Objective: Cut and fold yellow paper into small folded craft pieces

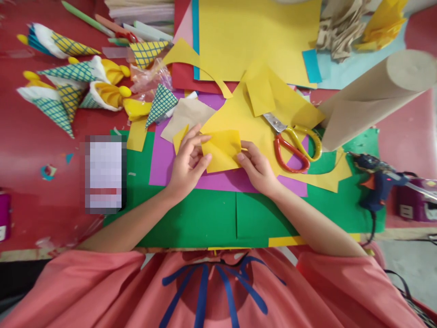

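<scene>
Head view: left hand (187, 165) and right hand (258, 167) pinch a folded yellow paper piece (221, 150); uneven grip pressure could skew its crease.

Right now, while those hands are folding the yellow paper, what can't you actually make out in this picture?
Head view only:
- Pixelated rectangle: blurred out, so its face cannot be read.
- Yellow paper piece: its underside and part of its edges are hidden by the left hand and right hand.
- Cardboard roll: its lower end is behind yellow sheets.
- Glue gun: the nozzle tip blurs near the right edge.
</scene>
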The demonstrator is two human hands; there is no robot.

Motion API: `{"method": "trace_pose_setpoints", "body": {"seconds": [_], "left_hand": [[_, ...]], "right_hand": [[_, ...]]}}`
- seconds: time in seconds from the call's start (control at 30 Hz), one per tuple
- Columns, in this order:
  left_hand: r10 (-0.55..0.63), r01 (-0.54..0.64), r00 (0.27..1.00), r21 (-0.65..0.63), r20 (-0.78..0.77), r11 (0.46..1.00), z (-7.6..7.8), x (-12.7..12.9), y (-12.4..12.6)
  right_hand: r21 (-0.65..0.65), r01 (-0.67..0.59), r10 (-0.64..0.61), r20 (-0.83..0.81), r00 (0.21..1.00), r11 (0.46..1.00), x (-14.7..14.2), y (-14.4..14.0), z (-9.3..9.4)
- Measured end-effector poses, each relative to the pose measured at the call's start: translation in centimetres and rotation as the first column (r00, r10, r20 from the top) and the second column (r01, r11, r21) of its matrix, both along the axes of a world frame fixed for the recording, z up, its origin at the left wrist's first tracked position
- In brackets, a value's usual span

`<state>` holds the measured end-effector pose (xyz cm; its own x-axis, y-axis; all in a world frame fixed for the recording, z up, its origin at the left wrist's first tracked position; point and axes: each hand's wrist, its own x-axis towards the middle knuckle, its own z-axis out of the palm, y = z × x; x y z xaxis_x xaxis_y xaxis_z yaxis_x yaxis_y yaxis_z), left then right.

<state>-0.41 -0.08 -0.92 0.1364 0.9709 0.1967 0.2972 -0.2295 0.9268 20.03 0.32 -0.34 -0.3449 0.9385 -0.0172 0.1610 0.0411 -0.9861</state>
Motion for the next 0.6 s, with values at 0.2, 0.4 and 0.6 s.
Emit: {"method": "trace_pose_setpoints", "body": {"seconds": [0.2, 0.4, 0.6], "left_hand": [[0.034, -0.033, 0.999, -0.022, 0.009, 0.999, 0.05, -0.16, 0.33], [0.059, -0.059, 0.998, -0.012, -0.012, 0.998, 0.48, 0.02, 0.24], [0.010, -0.002, 0.998, -0.121, 0.066, 0.993, 0.71, 0.15, 0.02]], "right_hand": [[0.004, 0.003, -0.003, -0.015, 1.000, 1.000, 0.04, -0.40, -0.30], [0.042, -0.006, 0.003, 0.078, 0.997, 0.999, 0.14, -0.28, -0.05], [-0.014, -0.114, 0.114, 0.001, 0.993, 0.993, 0.06, -0.26, -0.10]]}}
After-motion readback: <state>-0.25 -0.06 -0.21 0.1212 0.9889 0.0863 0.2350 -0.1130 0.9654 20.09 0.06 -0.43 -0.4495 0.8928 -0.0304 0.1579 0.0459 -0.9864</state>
